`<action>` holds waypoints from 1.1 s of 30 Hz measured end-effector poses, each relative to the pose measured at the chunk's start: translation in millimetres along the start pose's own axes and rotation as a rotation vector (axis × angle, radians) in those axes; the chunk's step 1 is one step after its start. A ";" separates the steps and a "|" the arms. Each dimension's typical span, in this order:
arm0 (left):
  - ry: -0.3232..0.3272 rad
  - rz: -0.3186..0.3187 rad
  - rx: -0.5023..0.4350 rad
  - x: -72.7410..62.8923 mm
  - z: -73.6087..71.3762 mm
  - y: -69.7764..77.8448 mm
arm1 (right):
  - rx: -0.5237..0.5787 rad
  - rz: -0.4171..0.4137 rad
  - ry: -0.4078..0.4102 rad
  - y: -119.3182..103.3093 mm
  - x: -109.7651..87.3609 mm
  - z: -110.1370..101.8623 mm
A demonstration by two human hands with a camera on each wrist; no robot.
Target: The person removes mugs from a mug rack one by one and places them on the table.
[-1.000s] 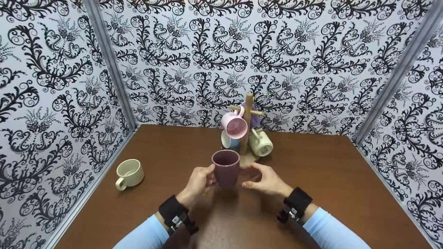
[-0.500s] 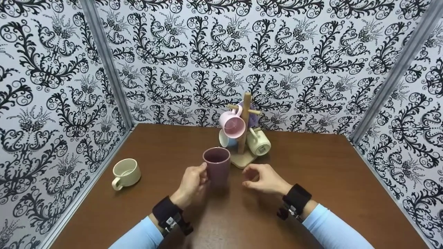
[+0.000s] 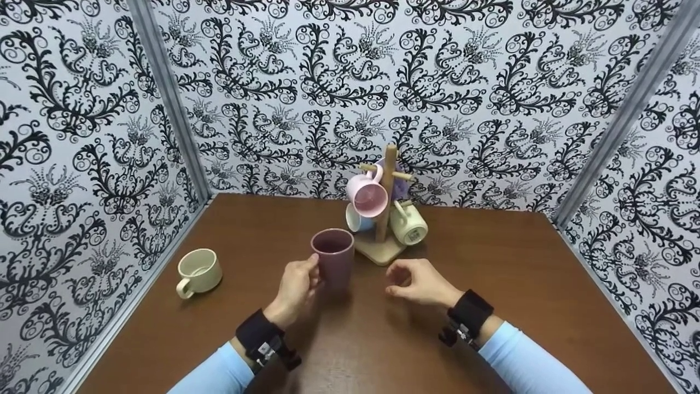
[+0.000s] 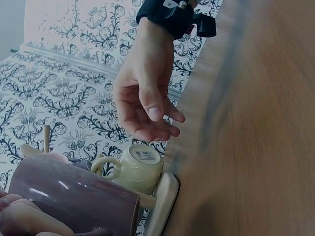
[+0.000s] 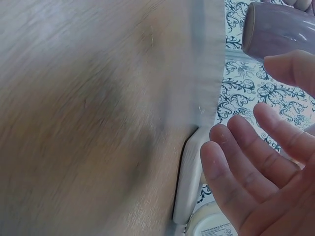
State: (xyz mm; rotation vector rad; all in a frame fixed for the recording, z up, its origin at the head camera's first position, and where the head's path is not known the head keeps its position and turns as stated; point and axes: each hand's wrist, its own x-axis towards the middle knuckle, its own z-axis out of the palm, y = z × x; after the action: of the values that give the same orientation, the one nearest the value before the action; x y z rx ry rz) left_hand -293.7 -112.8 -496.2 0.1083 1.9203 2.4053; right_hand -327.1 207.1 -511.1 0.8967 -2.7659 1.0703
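Note:
My left hand (image 3: 297, 286) grips a tall dark purple mug (image 3: 336, 265) on its left side. The mug is upright and off the table; the fingers hide its handle, if that is where they hold it. Apart from the mug, to its right, my right hand (image 3: 418, 281) hovers with loosely curled fingers and nothing in them. In the right wrist view its fingers (image 5: 236, 182) are spread, with the purple mug (image 5: 278, 30) beyond the thumb. Behind both hands stands a wooden mug tree (image 3: 390, 164).
On the tree hang a pink mug (image 3: 367, 198), a light blue mug (image 3: 359, 219), a cream mug (image 3: 409, 225) and a partly hidden purple one (image 3: 401, 189). Another cream mug (image 3: 200, 271) stands at the left of the brown table (image 3: 262, 230). Patterned walls (image 3: 350, 98) enclose the table.
The purple mug has moved left in my left hand, away from the right hand, uncovering the tree's base. My right hand has stayed nearly in place, its fingers a little more curled.

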 end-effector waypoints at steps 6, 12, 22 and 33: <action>0.046 0.006 0.008 1.0 -6.3 3.2 | -0.019 -0.016 0.015 -0.3 -0.9 -1.9; 0.103 -0.016 0.027 1.3 -14.9 4.6 | -0.028 -0.019 0.027 -1.4 -2.8 -2.7; 0.151 0.001 0.032 -3.0 -31.4 5.5 | -0.012 -0.026 0.027 -3.1 -3.7 -0.9; 0.203 0.000 0.073 -8.6 -52.1 6.4 | -0.015 -0.006 0.025 -0.7 -6.4 -1.2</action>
State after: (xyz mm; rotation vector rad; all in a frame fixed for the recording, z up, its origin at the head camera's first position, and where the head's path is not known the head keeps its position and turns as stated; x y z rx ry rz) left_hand -290.0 -165.6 -501.6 -0.1384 2.0913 2.4305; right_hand -321.6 210.6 -511.3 0.8832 -2.7453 1.0508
